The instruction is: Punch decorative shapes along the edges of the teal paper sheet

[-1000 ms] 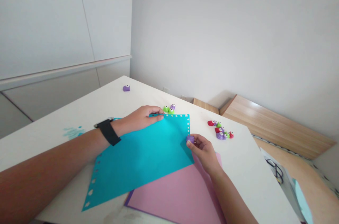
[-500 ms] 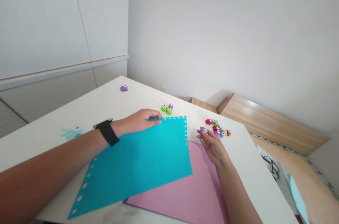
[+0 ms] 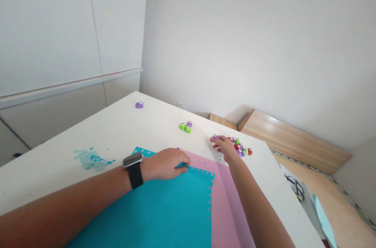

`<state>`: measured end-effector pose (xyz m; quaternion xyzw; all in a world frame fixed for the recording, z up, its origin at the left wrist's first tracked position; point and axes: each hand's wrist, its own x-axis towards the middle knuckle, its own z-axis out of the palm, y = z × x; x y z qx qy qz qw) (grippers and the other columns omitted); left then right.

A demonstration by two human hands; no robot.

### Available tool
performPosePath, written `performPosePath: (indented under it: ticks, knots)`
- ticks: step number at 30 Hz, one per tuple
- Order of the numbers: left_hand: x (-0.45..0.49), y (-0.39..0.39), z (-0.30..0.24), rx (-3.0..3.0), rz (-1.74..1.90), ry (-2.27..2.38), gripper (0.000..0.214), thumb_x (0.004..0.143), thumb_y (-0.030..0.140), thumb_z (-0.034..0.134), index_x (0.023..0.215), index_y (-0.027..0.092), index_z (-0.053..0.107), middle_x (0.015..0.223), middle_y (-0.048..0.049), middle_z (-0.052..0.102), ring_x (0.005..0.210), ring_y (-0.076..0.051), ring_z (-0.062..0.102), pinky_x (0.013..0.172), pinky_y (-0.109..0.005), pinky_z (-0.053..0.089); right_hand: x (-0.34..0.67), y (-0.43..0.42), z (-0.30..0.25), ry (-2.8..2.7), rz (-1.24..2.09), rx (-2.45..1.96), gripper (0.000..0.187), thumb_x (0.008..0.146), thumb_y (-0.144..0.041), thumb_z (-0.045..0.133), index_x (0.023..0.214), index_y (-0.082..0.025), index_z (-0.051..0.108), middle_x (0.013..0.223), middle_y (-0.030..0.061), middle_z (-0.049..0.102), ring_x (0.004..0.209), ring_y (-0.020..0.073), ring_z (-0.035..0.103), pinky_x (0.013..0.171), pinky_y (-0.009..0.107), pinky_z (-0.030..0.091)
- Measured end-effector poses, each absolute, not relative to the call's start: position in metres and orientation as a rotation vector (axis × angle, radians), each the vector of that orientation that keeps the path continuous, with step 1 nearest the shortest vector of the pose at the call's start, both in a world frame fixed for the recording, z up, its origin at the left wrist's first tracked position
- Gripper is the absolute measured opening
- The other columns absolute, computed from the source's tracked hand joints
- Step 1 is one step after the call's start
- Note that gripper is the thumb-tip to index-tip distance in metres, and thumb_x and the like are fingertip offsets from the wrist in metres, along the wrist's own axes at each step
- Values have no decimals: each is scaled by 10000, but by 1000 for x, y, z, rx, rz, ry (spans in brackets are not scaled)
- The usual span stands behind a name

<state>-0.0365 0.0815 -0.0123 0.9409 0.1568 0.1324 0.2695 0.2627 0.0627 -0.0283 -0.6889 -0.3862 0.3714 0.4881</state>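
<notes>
My left hand (image 3: 167, 164), with a black watch on its wrist, pinches the far edge of a teal paper sheet (image 3: 164, 209) whose borders carry rows of punched holes. This sheet lies over a pink sheet (image 3: 226, 209) on the white table (image 3: 123, 126). Stretched out to the far side, my right hand (image 3: 225, 145) has a small purple punch (image 3: 216, 137) at its fingertips, set down on the table. Just right of that hand lies a cluster of red, green and purple punches (image 3: 241, 148).
Two green punches and a purple one (image 3: 186, 126) sit together near the table's far edge. A lone purple punch (image 3: 139, 105) lies far left. Teal paper bits (image 3: 89, 159) are scattered at left. Wooden boards (image 3: 290, 138) lie on the floor beyond the table.
My right hand took the purple punch off the teal sheet's corner and carried it away toward the cluster. My left hand pulled the teal sheet toward me.
</notes>
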Motion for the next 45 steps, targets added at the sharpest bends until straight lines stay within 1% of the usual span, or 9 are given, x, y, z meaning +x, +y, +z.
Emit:
performPosePath:
  ticks: [4,9,15,19,22,27,30,38,45]
  knots:
    - [-37,85,-16,2534,375,423,185,890,345,577,947,249,725,927,-28,760,854,-229,692,771,-297,459,236,102,-34,-1107,776,-1742,423,618,-494,806,861,-177,668,778,38,694,623,155,585,504,246,400]
    - [-38,86,-17,2561,372,434,170,881,336,582,933,253,721,918,-24,763,845,-230,693,749,-302,464,212,128,-43,-1349,612,-1811,456,617,-516,799,928,-191,728,933,52,712,818,222,629,713,325,462]
    - [-38,85,-15,2558,352,452,172,870,340,582,915,246,719,901,-32,759,832,-231,692,740,-301,469,205,127,-42,-1591,354,-1860,415,605,-468,845,937,-228,782,1141,88,681,1153,302,534,1012,393,356]
    - [-38,85,-15,2545,358,429,153,870,320,580,906,248,710,891,-20,756,836,-224,689,749,-295,464,231,121,-27,-1616,236,-1907,382,816,-518,651,1081,-258,742,1161,58,697,1063,242,593,943,349,424]
    - [-37,87,-16,2544,360,423,149,878,317,574,909,252,704,895,-12,752,837,-220,683,735,-289,458,270,108,-12,-1539,112,-2031,388,949,-401,426,1157,-224,702,1194,74,690,1057,237,598,927,357,431]
    - [-36,89,-19,2517,363,428,152,887,322,569,915,247,698,930,-17,750,875,-226,677,786,-293,456,326,75,-3,-1499,19,-2262,340,791,-103,542,1055,-179,744,1180,112,683,1189,274,515,1056,391,293]
    - [-36,89,-18,2506,351,425,155,891,326,567,910,244,697,926,-19,749,873,-225,675,795,-293,453,338,63,-6,-1519,50,-2326,337,729,-62,583,988,-186,759,1149,118,681,1190,292,490,1031,388,305]
    - [-38,94,-12,2438,350,426,191,907,350,551,916,236,704,906,-20,743,841,-212,670,760,-269,444,331,60,-6,-1403,198,-2211,186,729,-218,670,906,-192,720,1057,120,683,1172,296,480,960,378,361]
    - [-46,122,-6,2345,453,544,237,929,378,524,970,222,697,926,-15,737,846,-204,665,769,-260,444,292,38,5,-1216,632,-1787,449,878,-472,511,1261,-238,531,991,67,703,795,209,676,672,339,519]
